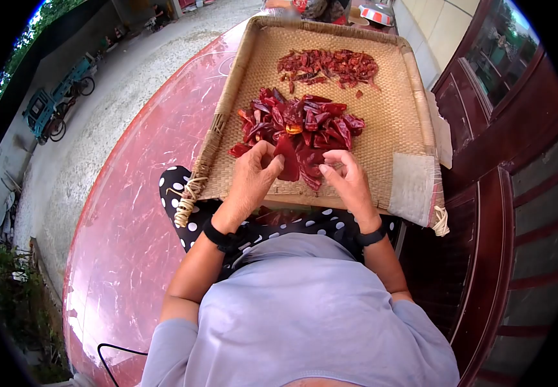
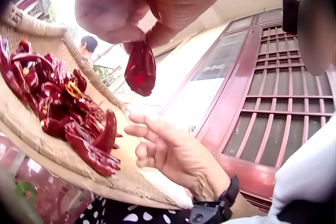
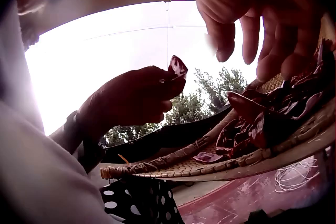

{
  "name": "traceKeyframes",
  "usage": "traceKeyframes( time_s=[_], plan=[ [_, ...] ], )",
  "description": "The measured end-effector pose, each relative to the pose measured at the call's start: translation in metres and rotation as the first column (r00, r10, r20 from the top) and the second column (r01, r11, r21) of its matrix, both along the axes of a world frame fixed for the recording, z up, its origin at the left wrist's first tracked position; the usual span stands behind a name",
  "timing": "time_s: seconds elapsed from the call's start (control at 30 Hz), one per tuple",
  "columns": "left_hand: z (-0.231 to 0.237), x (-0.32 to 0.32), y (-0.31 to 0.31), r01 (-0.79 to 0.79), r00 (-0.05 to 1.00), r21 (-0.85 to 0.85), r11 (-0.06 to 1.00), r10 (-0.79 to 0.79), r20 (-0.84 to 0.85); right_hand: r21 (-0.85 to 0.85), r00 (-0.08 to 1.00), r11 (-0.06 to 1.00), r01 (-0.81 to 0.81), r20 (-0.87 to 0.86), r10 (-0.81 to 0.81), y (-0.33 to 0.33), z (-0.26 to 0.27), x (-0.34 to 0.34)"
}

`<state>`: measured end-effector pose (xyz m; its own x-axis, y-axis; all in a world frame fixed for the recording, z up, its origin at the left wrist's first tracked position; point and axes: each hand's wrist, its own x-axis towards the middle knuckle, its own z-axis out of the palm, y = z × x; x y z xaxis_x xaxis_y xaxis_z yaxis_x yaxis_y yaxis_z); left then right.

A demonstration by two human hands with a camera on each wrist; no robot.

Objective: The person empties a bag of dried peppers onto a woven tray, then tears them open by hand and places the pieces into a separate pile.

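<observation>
My left hand (image 1: pixel 252 179) pinches a dried red chili (image 2: pixel 140 70) between thumb and fingertips, above the near edge of a woven tray (image 1: pixel 385 119). In the left wrist view the chili hangs down, broad and glossy. My right hand (image 1: pixel 351 184) is held just to its right, fingers loosely bent, with nothing between them. Both hands are over the near side of a heap of whole dark-red chilies (image 1: pixel 311 122). The right wrist view shows the right fingers (image 3: pixel 251 40) apart, above the heap.
Toward the tray's far side lies a flatter pile of smaller red chili pieces (image 1: pixel 337 66). The tray rests across my lap on polka-dot trousers (image 1: pixel 172 187). A red tabletop (image 1: pixel 143 187) extends left; a dark-red door (image 1: pixel 485 193) stands close on the right. Another person sits beyond the tray.
</observation>
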<state>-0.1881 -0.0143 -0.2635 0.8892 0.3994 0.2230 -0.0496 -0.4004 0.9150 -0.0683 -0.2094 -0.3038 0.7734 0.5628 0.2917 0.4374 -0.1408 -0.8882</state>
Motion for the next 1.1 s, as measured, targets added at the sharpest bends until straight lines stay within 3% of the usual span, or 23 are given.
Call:
traceKeyframes(
  time_s=[0.03,0.07,0.13,0.23,0.33,0.37,0.57,0.63,0.67,0.77,0.8,0.9,0.97,1.03,1.1],
  plan=[
    [0.005,-0.004,0.005,-0.007,0.999,0.161,0.987,0.012,-0.031,-0.127,0.992,0.992,0.013,0.128,0.003,-0.003,0.000,0.000],
    [0.010,-0.009,0.009,0.084,0.994,0.203,0.975,-0.067,-0.091,-0.224,0.986,0.974,0.020,0.167,0.018,-0.003,0.006,-0.007],
    [0.016,-0.020,0.013,0.244,0.943,0.481,0.842,-0.091,-0.320,-0.382,0.948,0.922,0.069,0.313,0.059,-0.001,0.003,-0.017],
    [0.002,-0.028,0.012,0.431,0.859,0.626,0.650,-0.082,-0.505,-0.368,0.904,0.927,0.076,0.417,0.092,0.004,-0.020,-0.010],
    [-0.013,-0.024,0.011,0.373,0.905,0.539,0.756,-0.167,-0.392,-0.343,0.925,0.934,0.098,0.378,0.042,0.006,-0.018,-0.008],
    [-0.013,-0.022,0.009,0.351,0.916,0.501,0.791,-0.180,-0.359,-0.245,0.909,0.964,0.105,0.416,0.007,0.009,-0.021,-0.002],
    [-0.026,-0.001,-0.006,0.260,0.943,0.123,0.958,-0.224,-0.246,-0.012,0.986,1.000,0.014,0.166,-0.012,0.008,-0.005,-0.007],
    [-0.038,0.004,-0.012,0.264,0.944,0.021,0.964,-0.254,-0.212,-0.046,0.952,0.997,0.054,0.304,-0.037,0.014,-0.012,-0.008],
    [-0.035,0.005,-0.014,0.372,0.916,0.017,0.928,-0.364,-0.169,-0.074,0.931,0.996,0.049,0.364,-0.018,0.015,-0.011,-0.011],
    [-0.049,0.009,-0.023,0.335,0.942,0.334,0.881,-0.320,-0.102,-0.118,0.943,0.993,0.004,0.329,0.036,0.020,-0.038,-0.002],
    [-0.057,0.012,-0.024,0.321,0.941,0.371,0.871,-0.338,-0.021,-0.094,0.956,0.996,0.008,0.292,0.020,0.018,-0.043,0.000],
    [-0.073,0.020,-0.027,0.227,0.971,0.409,0.884,-0.240,-0.020,-0.022,0.976,0.997,0.074,0.205,-0.068,0.017,-0.040,0.002],
    [-0.070,0.021,-0.025,0.288,0.958,0.487,0.825,-0.253,-0.137,0.031,0.965,0.982,0.185,0.186,-0.187,0.016,-0.035,0.005],
    [-0.065,0.020,-0.030,0.297,0.952,0.552,0.779,-0.201,-0.229,0.118,0.973,0.973,0.198,0.097,-0.210,0.011,-0.031,0.010],
    [-0.062,0.019,-0.031,0.279,0.959,0.562,0.779,-0.192,-0.210,0.213,0.974,0.961,0.175,-0.180,-0.137,0.007,-0.010,0.000]
  ],
)
